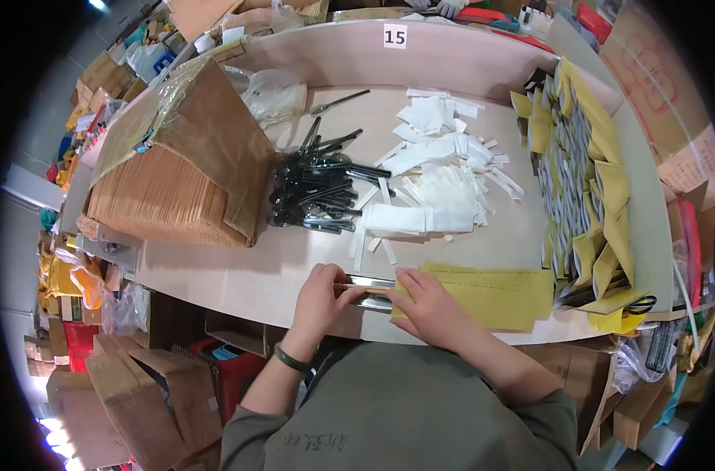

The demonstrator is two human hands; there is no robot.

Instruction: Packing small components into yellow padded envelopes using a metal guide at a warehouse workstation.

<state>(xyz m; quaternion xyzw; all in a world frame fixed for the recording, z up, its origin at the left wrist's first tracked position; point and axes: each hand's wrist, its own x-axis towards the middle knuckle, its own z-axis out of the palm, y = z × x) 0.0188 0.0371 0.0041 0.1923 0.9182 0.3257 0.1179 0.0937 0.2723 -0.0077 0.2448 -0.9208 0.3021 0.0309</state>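
My left hand [322,297] pinches a thin tan piece [363,287], seen edge-on, between thumb and fingers near the table's front edge. The fingers of my right hand [431,306] are at that piece's other end, and the palm lies over the left part of some yellow printed paper sheets [498,297]. Shiny metal strips [376,302] show on the table between the hands, partly hidden. Beyond my hands are a heap of black plastic spoons [316,188] and a pile of white paper strips and flat packets [445,165].
A cardboard box [210,135] packed with brown paper pieces stands left. Rows of yellow paper packets [581,176] line the right wall. Black-handled scissors [640,304] lie at the right front corner. A raised panel [334,53] bounds the back, with another person's gloved hands [451,7] beyond.
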